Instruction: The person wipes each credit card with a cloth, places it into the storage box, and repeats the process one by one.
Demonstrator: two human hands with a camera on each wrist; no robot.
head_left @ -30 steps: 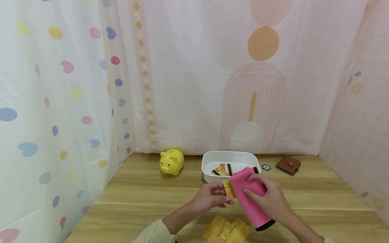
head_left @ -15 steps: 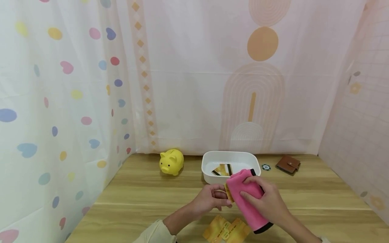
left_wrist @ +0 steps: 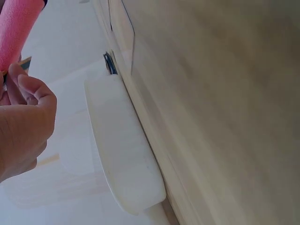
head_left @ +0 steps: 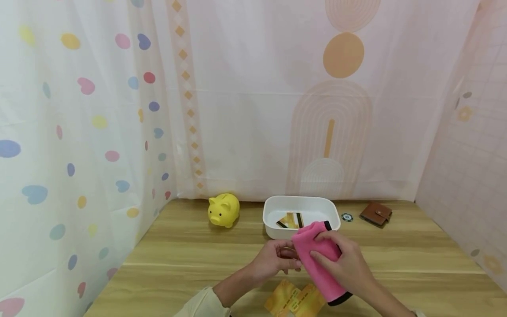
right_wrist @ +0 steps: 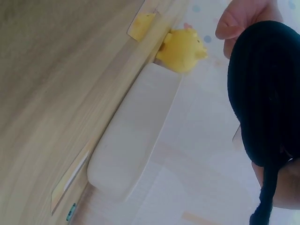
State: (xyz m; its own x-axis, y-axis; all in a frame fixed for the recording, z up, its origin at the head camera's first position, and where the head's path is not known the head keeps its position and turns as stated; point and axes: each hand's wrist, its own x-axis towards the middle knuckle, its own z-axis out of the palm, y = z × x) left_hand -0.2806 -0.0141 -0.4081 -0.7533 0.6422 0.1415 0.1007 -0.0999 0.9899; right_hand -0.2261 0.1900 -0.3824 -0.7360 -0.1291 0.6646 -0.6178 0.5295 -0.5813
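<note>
My right hand [head_left: 326, 250] grips a pink fabric pouch [head_left: 318, 268] with black trim, held tilted above the wooden table [head_left: 190, 255]. In the right wrist view the pouch's black end [right_wrist: 265, 89] fills the right side. My left hand [head_left: 294, 260] is at the pouch's upper left edge and pinches a gold card [left_wrist: 26, 63]. Only a corner of that card shows beside the pink fabric [left_wrist: 16, 23]; in the head view it is hidden behind the pouch. Two gold cards [head_left: 295, 299] lie on the table just below my hands.
A white tray [head_left: 273, 204] holding cards [head_left: 291, 220] stands right behind my hands. A yellow piggy bank [head_left: 224, 210] sits to its left. A poker chip [head_left: 347, 217] and a brown wallet [head_left: 376, 214] lie to its right. Patterned curtains enclose the table.
The gold card, clearly visible at the pouch's left edge a second ago, has slid out of sight into the pouch. The pouch and my right hand shifted slightly left toward my left hand.
</note>
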